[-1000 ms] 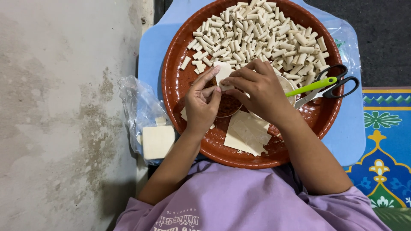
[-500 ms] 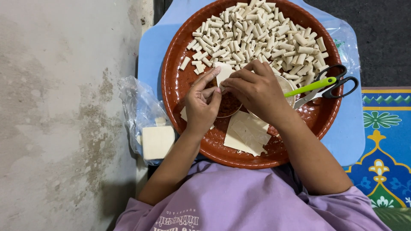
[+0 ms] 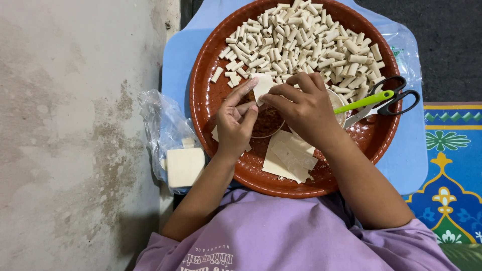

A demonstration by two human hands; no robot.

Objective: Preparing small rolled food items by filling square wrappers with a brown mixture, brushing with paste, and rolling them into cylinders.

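My left hand (image 3: 236, 120) and my right hand (image 3: 301, 108) meet over a round brown woven tray (image 3: 211, 100), both pinching a small pale square wrapper (image 3: 262, 85). Under the hands sits a small bowl of dark reddish filling (image 3: 266, 120). Several little rolled pale pieces (image 3: 301, 42) fill the far half of the tray. A stack of flat pale wrappers (image 3: 288, 155) lies on the tray's near side, below my right wrist.
A green-handled utensil (image 3: 364, 102) and black scissors (image 3: 394, 98) rest on the tray's right rim. The tray sits on a light blue board (image 3: 175, 55). A clear plastic bag with a block of wrappers (image 3: 183, 165) lies at left on the grey floor. A patterned mat (image 3: 449, 175) is at right.
None of the hands has visibly shifted; both stay on the small wrapper above the bowl.
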